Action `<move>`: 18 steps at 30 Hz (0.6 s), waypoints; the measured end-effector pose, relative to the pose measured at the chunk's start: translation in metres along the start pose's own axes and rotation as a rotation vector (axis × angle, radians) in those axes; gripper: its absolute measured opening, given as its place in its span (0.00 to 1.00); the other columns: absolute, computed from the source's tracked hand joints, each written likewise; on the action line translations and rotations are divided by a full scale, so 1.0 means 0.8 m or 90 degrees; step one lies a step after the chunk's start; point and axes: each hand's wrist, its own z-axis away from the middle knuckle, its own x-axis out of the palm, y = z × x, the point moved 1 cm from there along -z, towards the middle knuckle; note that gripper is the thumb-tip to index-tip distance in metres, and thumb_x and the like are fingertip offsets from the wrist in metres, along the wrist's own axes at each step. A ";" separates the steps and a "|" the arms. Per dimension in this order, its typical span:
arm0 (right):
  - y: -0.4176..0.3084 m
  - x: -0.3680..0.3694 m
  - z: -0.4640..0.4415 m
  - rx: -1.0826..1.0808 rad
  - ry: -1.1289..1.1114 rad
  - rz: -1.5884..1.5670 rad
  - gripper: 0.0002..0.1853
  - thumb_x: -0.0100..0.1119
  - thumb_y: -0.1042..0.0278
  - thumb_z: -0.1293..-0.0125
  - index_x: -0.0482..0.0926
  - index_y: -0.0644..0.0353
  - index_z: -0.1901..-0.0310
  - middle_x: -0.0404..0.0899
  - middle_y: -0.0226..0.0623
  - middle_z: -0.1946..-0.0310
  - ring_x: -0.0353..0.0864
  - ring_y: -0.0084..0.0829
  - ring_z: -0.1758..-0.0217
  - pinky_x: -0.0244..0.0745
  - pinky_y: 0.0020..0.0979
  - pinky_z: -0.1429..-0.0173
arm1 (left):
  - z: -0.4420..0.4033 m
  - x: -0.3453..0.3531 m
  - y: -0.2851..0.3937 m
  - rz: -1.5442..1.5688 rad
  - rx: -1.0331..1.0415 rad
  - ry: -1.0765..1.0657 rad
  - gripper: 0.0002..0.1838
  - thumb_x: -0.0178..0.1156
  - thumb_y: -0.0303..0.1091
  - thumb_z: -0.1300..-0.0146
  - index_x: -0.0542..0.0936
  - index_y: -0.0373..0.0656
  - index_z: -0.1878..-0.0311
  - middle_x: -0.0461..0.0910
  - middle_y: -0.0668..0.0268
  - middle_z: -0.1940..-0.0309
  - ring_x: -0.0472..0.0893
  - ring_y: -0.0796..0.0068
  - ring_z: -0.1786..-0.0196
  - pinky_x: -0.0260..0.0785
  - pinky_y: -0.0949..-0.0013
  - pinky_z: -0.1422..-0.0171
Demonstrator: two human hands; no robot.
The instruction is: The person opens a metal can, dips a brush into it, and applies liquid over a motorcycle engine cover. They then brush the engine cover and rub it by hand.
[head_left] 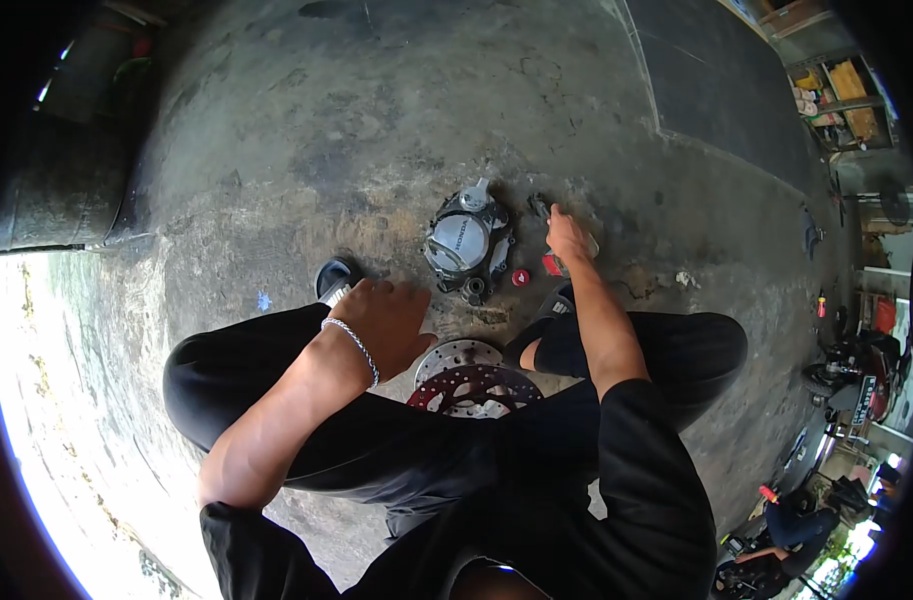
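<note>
On the floor in front of me lies a Honda engine side cover [460, 243] with a silver round plate. My right hand [568, 236] is to its right, fingers curled at a small dark object [538, 206]. Whatever lies inside those fingers is hidden. A red item [553, 264] shows just under that hand, and a small red cap [520, 277] sits beside the cover. My left hand [381, 312], with a braided bracelet at the wrist, hangs above my left foot with its thumb apart and nothing visible in it. Two drilled brake discs [458, 352] lie close to my lap.
My crossed legs [246, 375] frame the near floor. A dark mat [721, 80] covers the upper right. Shelves [851, 100] and a parked motorcycle [871, 385] stand along the right side, with another person [801, 530] at the lower right.
</note>
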 end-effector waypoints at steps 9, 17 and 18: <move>-0.019 -0.029 0.026 0.011 -0.027 0.101 0.11 0.49 0.69 0.38 0.70 0.60 0.55 0.80 0.45 0.69 0.80 0.48 0.67 0.72 0.44 0.62 | 0.001 -0.001 0.000 -0.007 0.003 -0.018 0.18 0.57 0.46 0.41 0.75 0.39 0.60 0.78 0.60 0.68 0.79 0.62 0.64 0.69 0.65 0.55; 0.027 -0.074 0.012 0.058 -0.034 -0.442 0.08 0.50 0.65 0.38 0.74 0.59 0.68 0.76 0.35 0.78 0.72 0.29 0.80 0.64 0.28 0.77 | 0.005 -0.008 0.009 -0.027 0.006 -0.012 0.19 0.56 0.47 0.41 0.75 0.38 0.60 0.79 0.59 0.68 0.79 0.61 0.63 0.68 0.64 0.54; 0.025 -0.085 0.015 0.085 -0.072 -0.524 0.08 0.50 0.64 0.38 0.75 0.58 0.70 0.75 0.34 0.79 0.70 0.25 0.82 0.62 0.25 0.79 | 0.006 -0.008 0.010 -0.029 0.005 -0.014 0.19 0.56 0.47 0.41 0.75 0.38 0.60 0.79 0.59 0.68 0.79 0.61 0.63 0.68 0.64 0.54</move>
